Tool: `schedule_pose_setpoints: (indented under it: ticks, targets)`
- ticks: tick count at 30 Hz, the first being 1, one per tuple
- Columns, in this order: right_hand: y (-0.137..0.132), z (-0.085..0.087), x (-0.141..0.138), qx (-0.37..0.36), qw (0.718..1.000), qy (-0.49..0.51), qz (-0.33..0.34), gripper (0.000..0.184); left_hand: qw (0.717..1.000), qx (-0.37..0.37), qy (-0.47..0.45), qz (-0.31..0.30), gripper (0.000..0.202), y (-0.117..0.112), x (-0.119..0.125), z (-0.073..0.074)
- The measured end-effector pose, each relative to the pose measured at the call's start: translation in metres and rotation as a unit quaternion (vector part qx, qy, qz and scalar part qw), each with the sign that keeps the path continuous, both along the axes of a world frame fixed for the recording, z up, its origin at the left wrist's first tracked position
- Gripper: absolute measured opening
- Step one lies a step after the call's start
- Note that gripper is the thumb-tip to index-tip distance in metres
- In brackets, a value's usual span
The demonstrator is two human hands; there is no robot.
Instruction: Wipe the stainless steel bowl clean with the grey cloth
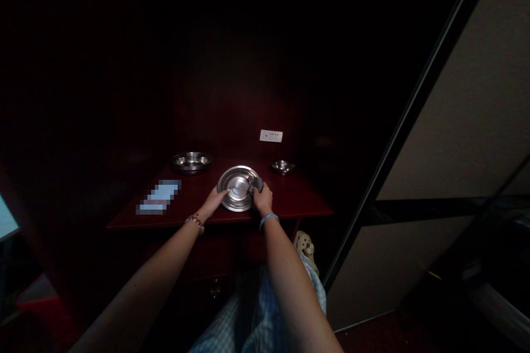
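A round, shiny steel bowl [237,188] is tilted toward me above the front of the dark red desk [290,201]. My left hand [214,200] grips its left rim, thumb over the inside edge. In my right hand [264,198] is a bunched dark grey cloth [254,183], pressed against the bowl's right inner side. The fingers of my right hand are partly hidden by the cloth. A wider steel bowl [191,162] rests at the back left of the desk. Toward the back right sits a small steel bowl [283,167].
A blurred-out pale flat item [159,197] lies on the desk's left side. On the back wall is a white power socket [271,136]. A beige clog [304,245] shows below the desk's right edge. Light sliding panels [455,121] stand at right.
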State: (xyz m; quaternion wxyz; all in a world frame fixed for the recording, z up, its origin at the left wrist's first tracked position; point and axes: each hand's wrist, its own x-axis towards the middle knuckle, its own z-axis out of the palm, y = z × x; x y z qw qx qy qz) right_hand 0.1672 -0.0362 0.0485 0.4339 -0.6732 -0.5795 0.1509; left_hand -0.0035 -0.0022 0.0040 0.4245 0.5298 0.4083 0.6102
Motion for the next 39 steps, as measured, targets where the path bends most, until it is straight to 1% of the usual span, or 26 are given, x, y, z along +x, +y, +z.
schedule_pose_setpoints:
  ticks: [4, 11, 16, 21, 27, 33, 39]
  targets:
    - [0.001, 0.000, -0.001, 0.017, 1.000, 0.025, 0.006, 0.024, 1.000, 0.006, -0.009, -0.015, 0.049, -0.004, 0.002, 0.003]
    - [0.005, -0.004, -0.004, 0.032, 0.998, 0.053, -0.010, 0.023, 0.999, 0.032, 0.021, -0.003, 0.057, -0.013, 0.003, 0.012]
    - [0.009, -0.006, -0.003, 0.045, 0.995, 0.083, -0.023, 0.025, 0.997, 0.049, 0.063, -0.012, 0.066, -0.009, 0.003, 0.009]
    - [0.011, -0.006, -0.001, 0.035, 0.994, 0.095, -0.034, 0.028, 0.992, 0.084, 0.086, -0.035, 0.074, -0.002, 0.006, 0.002]
    - [0.010, -0.005, 0.000, 0.026, 0.993, 0.116, -0.024, 0.028, 0.992, 0.078, 0.091, -0.039, 0.070, 0.000, 0.005, -0.001]
    - [0.008, -0.005, -0.001, 0.032, 0.995, 0.098, -0.017, 0.026, 0.996, 0.051, 0.074, -0.016, 0.061, -0.005, 0.003, 0.004]
    - [0.006, -0.003, 0.000, 0.029, 0.997, 0.068, -0.020, 0.026, 0.999, 0.030, 0.034, -0.020, 0.054, -0.007, 0.004, 0.008]
